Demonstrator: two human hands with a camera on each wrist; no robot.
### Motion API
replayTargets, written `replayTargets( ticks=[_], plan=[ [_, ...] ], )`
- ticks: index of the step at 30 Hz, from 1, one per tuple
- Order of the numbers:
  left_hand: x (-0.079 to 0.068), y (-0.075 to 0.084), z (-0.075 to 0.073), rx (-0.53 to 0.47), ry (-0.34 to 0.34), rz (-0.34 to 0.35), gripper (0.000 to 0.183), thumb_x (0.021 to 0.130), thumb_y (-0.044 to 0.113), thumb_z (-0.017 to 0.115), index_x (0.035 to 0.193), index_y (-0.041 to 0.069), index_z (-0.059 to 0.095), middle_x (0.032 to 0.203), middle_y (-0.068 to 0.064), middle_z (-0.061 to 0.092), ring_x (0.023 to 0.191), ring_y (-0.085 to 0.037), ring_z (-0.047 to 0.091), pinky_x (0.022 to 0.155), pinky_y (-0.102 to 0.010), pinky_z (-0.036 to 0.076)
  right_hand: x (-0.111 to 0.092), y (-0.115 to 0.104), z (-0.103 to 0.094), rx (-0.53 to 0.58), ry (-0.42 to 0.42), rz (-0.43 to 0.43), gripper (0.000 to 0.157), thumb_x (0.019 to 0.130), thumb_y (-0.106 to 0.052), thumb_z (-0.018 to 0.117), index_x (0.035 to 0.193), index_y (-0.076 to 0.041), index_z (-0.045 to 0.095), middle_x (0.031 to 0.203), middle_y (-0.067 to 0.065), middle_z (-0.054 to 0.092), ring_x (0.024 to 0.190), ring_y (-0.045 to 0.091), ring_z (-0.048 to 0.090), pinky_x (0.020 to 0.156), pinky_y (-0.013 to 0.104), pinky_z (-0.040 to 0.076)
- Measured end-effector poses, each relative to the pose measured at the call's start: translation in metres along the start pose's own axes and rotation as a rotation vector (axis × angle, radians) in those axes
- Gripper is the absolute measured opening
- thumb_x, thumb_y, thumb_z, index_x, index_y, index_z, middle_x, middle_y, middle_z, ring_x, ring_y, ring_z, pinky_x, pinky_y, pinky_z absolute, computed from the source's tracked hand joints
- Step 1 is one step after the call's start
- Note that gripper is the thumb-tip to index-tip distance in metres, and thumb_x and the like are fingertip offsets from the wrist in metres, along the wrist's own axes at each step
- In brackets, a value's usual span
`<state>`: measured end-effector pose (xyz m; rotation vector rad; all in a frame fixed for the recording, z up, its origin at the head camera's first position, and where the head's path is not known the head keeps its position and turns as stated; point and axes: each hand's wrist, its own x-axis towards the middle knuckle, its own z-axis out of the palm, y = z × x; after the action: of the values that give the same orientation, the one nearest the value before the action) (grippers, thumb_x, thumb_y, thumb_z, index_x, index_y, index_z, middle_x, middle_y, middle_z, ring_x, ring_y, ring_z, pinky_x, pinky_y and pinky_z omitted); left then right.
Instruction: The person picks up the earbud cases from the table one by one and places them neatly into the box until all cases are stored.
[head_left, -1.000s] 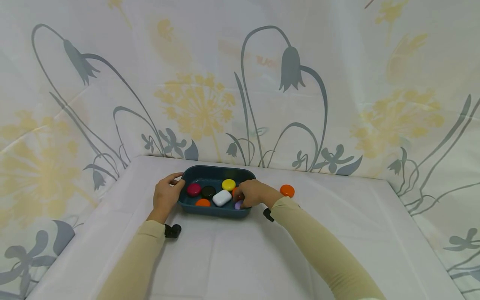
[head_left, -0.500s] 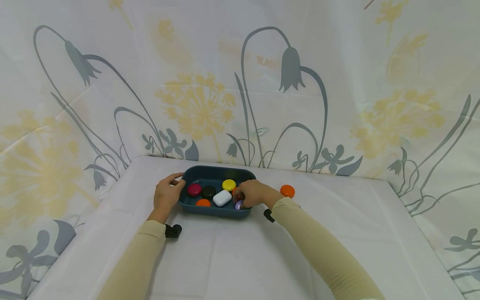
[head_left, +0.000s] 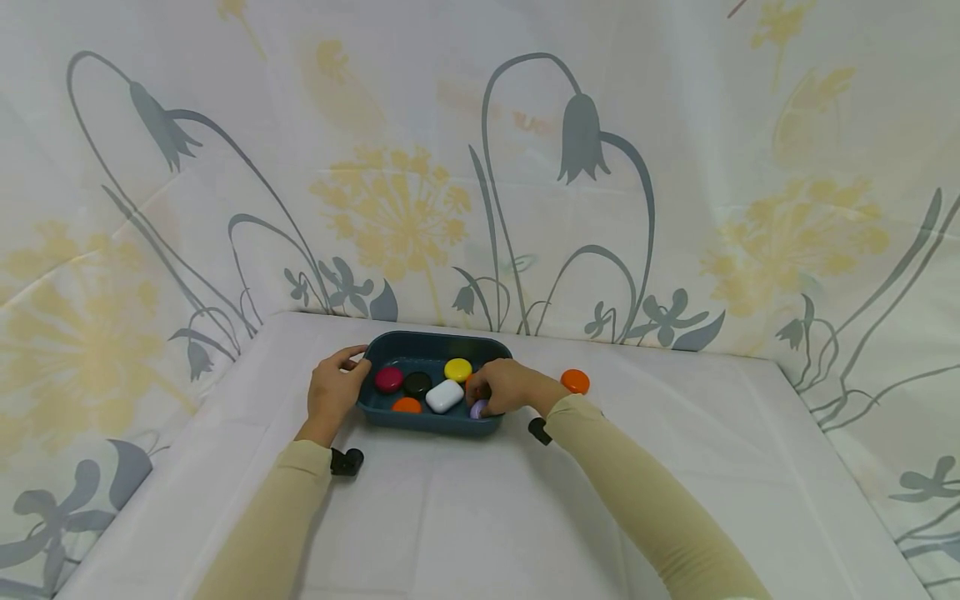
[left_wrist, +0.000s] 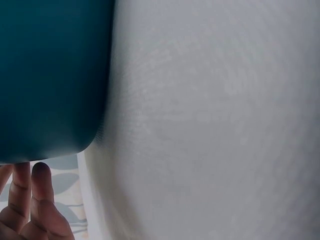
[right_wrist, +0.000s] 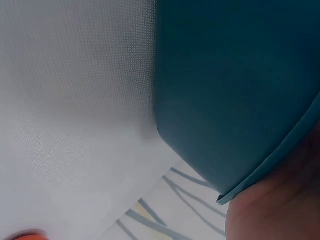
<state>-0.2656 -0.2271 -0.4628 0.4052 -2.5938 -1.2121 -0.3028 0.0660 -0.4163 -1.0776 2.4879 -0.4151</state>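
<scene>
A dark teal rectangular dish [head_left: 427, 422] stands on the white-covered table. Its left end is held by my left hand [head_left: 333, 392], and in the left wrist view the fingers [left_wrist: 42, 182] meet its outer wall. Over the right rim, my right hand [head_left: 508, 387] reaches inside with curled fingers, pinching a glossy purple piece [head_left: 477, 409], partly hidden. Beside the fingers an orange-red piece shows only in part. Smooth rounded pieces lie in the dish: dark red [head_left: 388, 380], black [head_left: 417, 384], yellow [head_left: 457, 370], white [head_left: 444, 396] and orange [head_left: 407, 405].
Another round orange piece [head_left: 575, 382] lies on the table right of the dish, beyond the right wrist. A floral-patterned curtain [head_left: 480, 183] hangs behind the table's back edge. The white cover [head_left: 465, 517] spreads in front of the dish.
The purple piece looks slightly tilted under the right fingers compared with before. Both hands, the dish and the other pieces stay where they were.
</scene>
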Motion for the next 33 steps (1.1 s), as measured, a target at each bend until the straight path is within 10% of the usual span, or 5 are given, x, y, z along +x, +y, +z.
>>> replayTargets(
  ticks=[33],
  plan=[
    [-0.0001, 0.0005, -0.0002, -0.009, 0.006, 0.007, 0.037, 0.091, 0.033, 0.055, 0.126, 0.023, 0.064, 0.107, -0.012, 0.064, 0.097, -0.027, 0.055, 0.07, -0.028, 0.041, 0.0004, 0.0074, 0.0044, 0.145, 0.083, -0.055, 0.013, 0.081, -0.018, 0.077, 0.093, -0.018, 0.072, 0.085, -0.008, 0.067, 0.079, 0.007, 0.056, 0.076, 0.021, 0.048]
  ],
)
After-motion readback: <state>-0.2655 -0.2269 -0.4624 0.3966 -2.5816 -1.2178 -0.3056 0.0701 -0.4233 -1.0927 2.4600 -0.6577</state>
